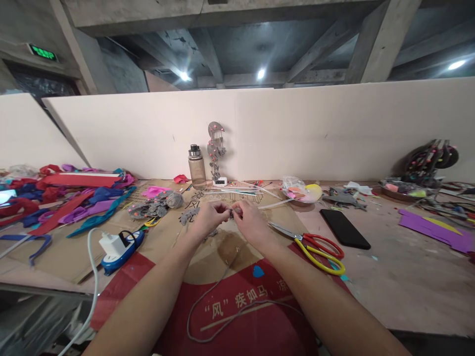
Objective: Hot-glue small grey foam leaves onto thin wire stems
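My left hand [212, 217] and my right hand [248, 218] meet over the cardboard, their fingertips pinched together on a small grey piece [232, 213]. Its exact kind is too small and too covered by fingers to make out. A grey cord [193, 321] lies in a loose loop over the red printed sheet [267, 326], and one end runs up below my hands. Just left of my left hand lie a grey shaped piece [190, 216] and a ball of grey yarn [174, 199]. Scissors with red and yellow handles [315, 249] lie right of my right forearm.
A black phone [344, 228], a bowl of scraps [302, 193] and purple sheets [434, 230] are on the right. At left are a blue power strip [124, 252] and coloured fabric strips [77, 198]. A bottle [196, 168] and small digital clock [219, 182] stand by the white panel.
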{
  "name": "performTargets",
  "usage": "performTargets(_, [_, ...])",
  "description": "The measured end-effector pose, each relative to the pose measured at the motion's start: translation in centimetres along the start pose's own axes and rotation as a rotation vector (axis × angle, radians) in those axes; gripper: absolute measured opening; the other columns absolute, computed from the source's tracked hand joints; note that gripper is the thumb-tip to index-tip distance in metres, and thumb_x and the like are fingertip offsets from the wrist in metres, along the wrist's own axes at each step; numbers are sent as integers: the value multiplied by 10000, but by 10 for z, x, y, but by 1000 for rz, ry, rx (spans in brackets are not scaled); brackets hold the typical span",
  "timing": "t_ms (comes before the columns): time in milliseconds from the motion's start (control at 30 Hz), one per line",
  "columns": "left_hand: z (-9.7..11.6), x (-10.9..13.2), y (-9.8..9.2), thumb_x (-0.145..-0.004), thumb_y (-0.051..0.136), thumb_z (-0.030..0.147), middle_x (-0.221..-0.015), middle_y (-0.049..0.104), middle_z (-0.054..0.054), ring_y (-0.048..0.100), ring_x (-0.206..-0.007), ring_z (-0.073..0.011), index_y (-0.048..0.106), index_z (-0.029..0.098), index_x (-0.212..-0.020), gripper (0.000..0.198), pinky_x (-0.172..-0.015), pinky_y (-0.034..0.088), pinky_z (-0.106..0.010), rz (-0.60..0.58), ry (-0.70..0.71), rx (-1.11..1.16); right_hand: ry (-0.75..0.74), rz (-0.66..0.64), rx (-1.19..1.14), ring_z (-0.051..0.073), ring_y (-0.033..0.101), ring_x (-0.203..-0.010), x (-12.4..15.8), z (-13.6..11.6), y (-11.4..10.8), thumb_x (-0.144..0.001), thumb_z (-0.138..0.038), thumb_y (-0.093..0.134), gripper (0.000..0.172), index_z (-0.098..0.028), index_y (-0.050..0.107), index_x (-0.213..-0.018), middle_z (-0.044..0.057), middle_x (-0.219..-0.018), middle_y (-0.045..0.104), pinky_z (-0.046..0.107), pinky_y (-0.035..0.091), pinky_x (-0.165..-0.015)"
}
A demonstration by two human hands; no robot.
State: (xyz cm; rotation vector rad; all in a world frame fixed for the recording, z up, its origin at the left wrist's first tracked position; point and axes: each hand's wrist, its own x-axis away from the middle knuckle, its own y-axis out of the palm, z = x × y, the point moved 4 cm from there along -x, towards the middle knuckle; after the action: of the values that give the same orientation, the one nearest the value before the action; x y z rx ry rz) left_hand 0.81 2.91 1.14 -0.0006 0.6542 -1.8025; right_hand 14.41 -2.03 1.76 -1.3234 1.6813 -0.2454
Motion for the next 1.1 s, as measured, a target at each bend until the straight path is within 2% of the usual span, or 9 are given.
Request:
performTargets(133, [-2, -2, -12, -717, 600, 285, -571, 617, 2, 512, -512, -107, 655, 161, -672, 142, -500, 379, -211, 163, 41, -29, 11, 5, -98, 197, 582, -944, 3, -1, 6, -880, -157, 533, 220, -127, 595, -1089, 97, -989, 663, 335, 431, -877])
performTargets(333, [-13, -8, -45, -709, 631, 282, -551, 604, 24, 480, -470, -84, 652, 163, -699, 122, -479, 373, -193, 458, 31, 97, -121, -115, -231, 164, 613, -898, 18, -21, 8, -948, -158, 419, 232, -161, 652, -953, 70, -969, 697, 301, 442, -834])
performTargets(400, [-18, -10, -62, -703, 657, 281, -563, 609, 28, 465, -451, -68, 658, 157, -732, 128, -459, 356, -180, 579, 45, 237, -187, -152, -260, 156, 615, -923, 26, -34, 5, -959, -180, 436, 225, -175, 659, -990, 57, -989, 696, 288, 447, -844])
performTargets(533, [-30, -13, -95, -717, 681, 261, -539, 554, 48, 455, -439, -46, 605, 153, -710, 132, -413, 303, -146, 774, 72, 755, -380, -277, -237, 150, 603, -925, 45, -60, 10, -976, -209, 447, 231, -188, 674, -1012, 57, -993, 678, 276, 461, -853])
performTargets(767, [-46, -18, -126, -861, 578, 155, -614, 609, 40, 473, -434, -9, 563, 158, -735, 127, -378, 305, -89, 736, 40, 1335, -591, -524, -247, 122, 605, -849, 78, -89, 25, -995, -271, 419, 282, -186, 676, -1074, 56, -991, 675, 209, 463, -771])
performTargets(867, [-53, -17, -136, -880, 564, 162, -599, 602, 49, 473, -424, 0, 540, 168, -714, 168, -376, 317, -75, 748, 63, 1414, -696, -615, -295, 116, 610, -842, 89, -103, 19, -979, -244, 440, 271, -172, 688, -1062, 51, -982, 692, 199, 453, -770])
performTargets(967, [-52, -15, -138, -907, 552, 192, -580, 588, 49, 463, -419, 1, 527, 168, -702, 208, -388, 337, -72, 741, 105, 1436, -819, -747, -401, 120, 623, -864, 91, -112, 6, -963, -306, 506, 239, -187, 712, -941, 25, -926, 713, 218, 443, -827])
performTargets(1033, [-46, -14, -133, -941, 504, 200, -593, 598, 34, 465, -432, -6, 540, 163, -718, 229, -396, 352, -80, 710, 120, 1460, -704, -758, -448, 122, 627, -852, 78, -104, -3, -969, -359, 493, 289, -203, 706, -851, 6, -896, 716, 230, 446, -818])
performTargets(1100, [-36, -14, -124, -962, 475, 206, -601, 594, 25, 463, -448, -10, 551, 157, -734, 246, -403, 355, -87, 649, 125, 1469, -394, -609, -425, 119, 620, -787, 52, -80, -11, -1000, -358, 395, 373, -197, 680, -821, 9, -860, 699, 232, 451, -741])
